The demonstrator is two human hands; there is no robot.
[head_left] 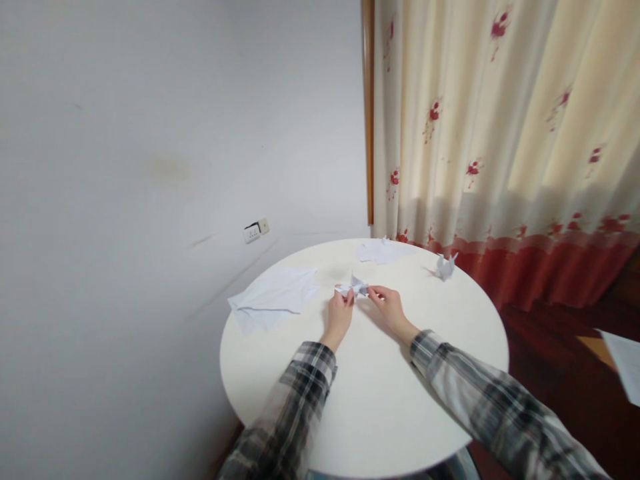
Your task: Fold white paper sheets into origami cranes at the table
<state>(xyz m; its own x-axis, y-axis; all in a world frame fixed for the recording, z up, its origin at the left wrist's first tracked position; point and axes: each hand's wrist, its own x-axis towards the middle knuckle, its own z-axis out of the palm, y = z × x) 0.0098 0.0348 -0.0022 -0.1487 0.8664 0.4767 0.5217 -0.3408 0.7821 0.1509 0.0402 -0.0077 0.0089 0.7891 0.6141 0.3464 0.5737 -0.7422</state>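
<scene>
A small folded white paper figure (356,287) is held just above the round white table (280,373). My left hand (339,315) pinches its left end, fingers closed on the paper. My right hand (389,308) pinches its right end from the other side. Both arms wear plaid sleeves and reach forward from the table's near edge.
A stack of loose white paper sheets (274,297) lies at the table's left edge. Another crumpled sheet (380,251) lies at the far edge, and a finished paper crane (445,267) stands at the right rear. A wall is to the left, a curtain (500,133) behind right.
</scene>
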